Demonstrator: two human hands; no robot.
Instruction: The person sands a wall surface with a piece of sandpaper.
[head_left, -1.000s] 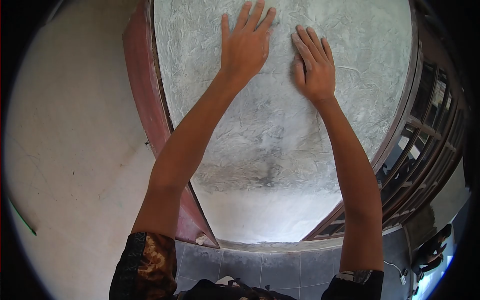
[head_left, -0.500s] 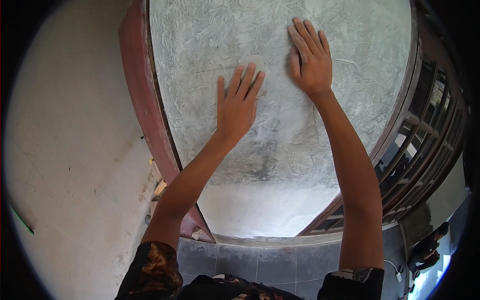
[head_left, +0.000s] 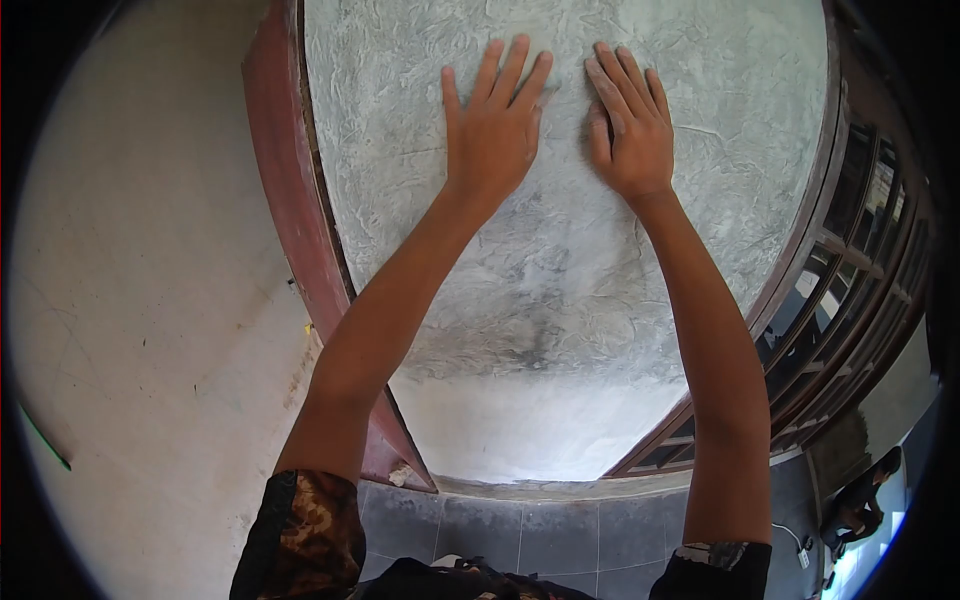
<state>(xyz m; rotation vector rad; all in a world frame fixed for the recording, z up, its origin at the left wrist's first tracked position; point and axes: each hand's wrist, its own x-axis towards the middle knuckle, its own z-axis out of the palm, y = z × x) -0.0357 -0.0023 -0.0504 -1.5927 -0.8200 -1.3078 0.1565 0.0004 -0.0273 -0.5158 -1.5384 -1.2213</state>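
A rough grey-white textured wall panel (head_left: 560, 240) fills the middle of the view. My left hand (head_left: 493, 135) lies flat on it, fingers spread and pointing up. At the index fingertip shows a small pale edge (head_left: 547, 97) of something flat under the hand; most of it is hidden, and I cannot tell what it is. To the right, my right hand (head_left: 633, 140) rests palm-down on the same surface, its long fingers extended and dusted with white powder, the thumb alongside. Both arms reach up and forward.
A reddish wooden frame (head_left: 290, 170) borders the panel on the left, beside a plain beige wall (head_left: 150, 250). Brown window frames with glass (head_left: 850, 240) stand at right. Below are dark floor tiles (head_left: 480, 530). A person in dark clothes (head_left: 860, 500) is at the lower right.
My left hand has slid up the wall, now nearly level with my right hand. The pale patch at its fingers is more covered. My right hand stays almost in place.
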